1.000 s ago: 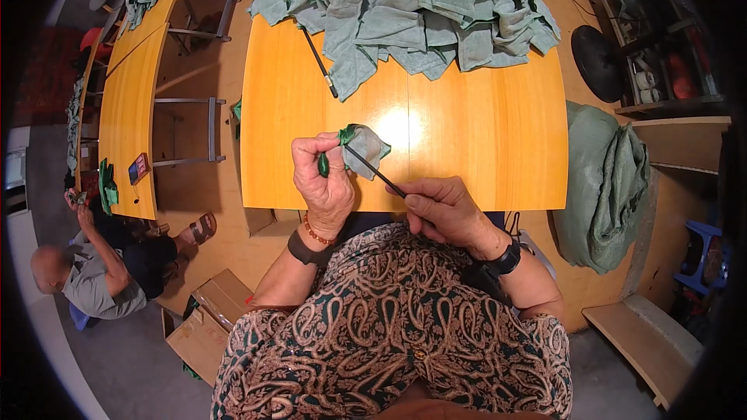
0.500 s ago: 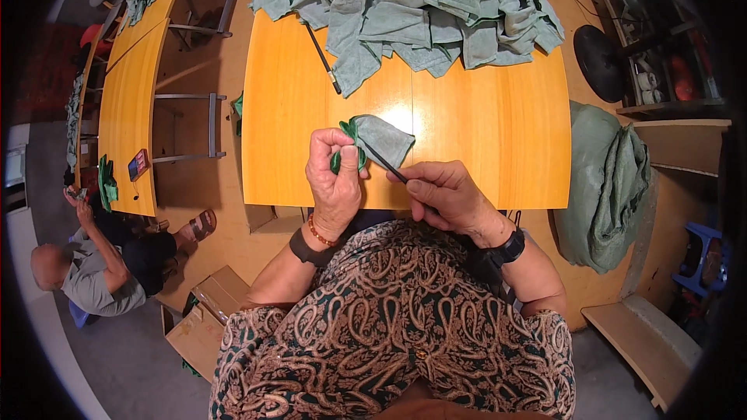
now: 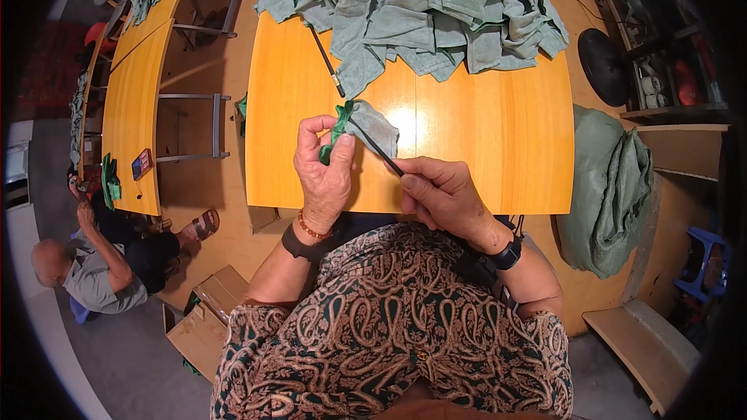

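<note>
My left hand (image 3: 325,167) pinches a small grey-green cloth with a bright green edge (image 3: 367,126) above the near edge of an orange wooden table (image 3: 482,148). My right hand (image 3: 443,194) holds a thin black stick (image 3: 379,148) that runs up and left into the cloth. Both hands are close together, in front of my patterned shirt. A second black stick (image 3: 327,62) lies on the table, its far end under a big heap of grey-green cloths (image 3: 420,8).
A green sack (image 3: 611,187) hangs to the right of the table. Another orange table (image 3: 132,109) with cloths stands at the left, with metal stools beside it. A seated person (image 3: 93,264) and cardboard boxes (image 3: 206,319) are at lower left.
My hands have lifted the small cloth slightly away from me, and the stick now reaches further into it. The cloth looks more bunched around the stick.
</note>
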`<state>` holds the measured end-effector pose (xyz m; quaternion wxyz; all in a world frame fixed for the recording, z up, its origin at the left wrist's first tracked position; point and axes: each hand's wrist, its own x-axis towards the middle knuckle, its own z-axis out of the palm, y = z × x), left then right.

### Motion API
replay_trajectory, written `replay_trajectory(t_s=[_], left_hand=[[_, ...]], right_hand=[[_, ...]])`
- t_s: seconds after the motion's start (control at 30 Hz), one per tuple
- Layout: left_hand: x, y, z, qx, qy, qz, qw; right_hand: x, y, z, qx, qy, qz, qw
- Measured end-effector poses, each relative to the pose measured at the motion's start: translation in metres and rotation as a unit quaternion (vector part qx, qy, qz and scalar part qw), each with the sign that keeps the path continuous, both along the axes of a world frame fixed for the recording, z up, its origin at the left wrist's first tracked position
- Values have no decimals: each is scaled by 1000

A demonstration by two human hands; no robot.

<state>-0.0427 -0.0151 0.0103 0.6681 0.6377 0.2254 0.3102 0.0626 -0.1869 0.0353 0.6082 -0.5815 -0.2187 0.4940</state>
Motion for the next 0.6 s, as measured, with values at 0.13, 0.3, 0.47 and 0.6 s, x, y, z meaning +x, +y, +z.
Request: replay_trajectory(t_s=[0.13, 0.3, 0.47, 0.6], left_hand=[[-2, 8, 0, 58, 29, 28, 998], [-2, 14, -1, 81, 56, 82, 992], [1, 17, -8, 104, -2, 50, 993], [1, 14, 3, 61, 3, 24, 998]], right_hand=[[-1, -3, -4, -11, -34, 2, 999], [5, -14, 5, -58, -20, 31, 998], [6, -19, 11, -88, 11, 66, 994], [7, -19, 7, -88, 19, 49, 995]])
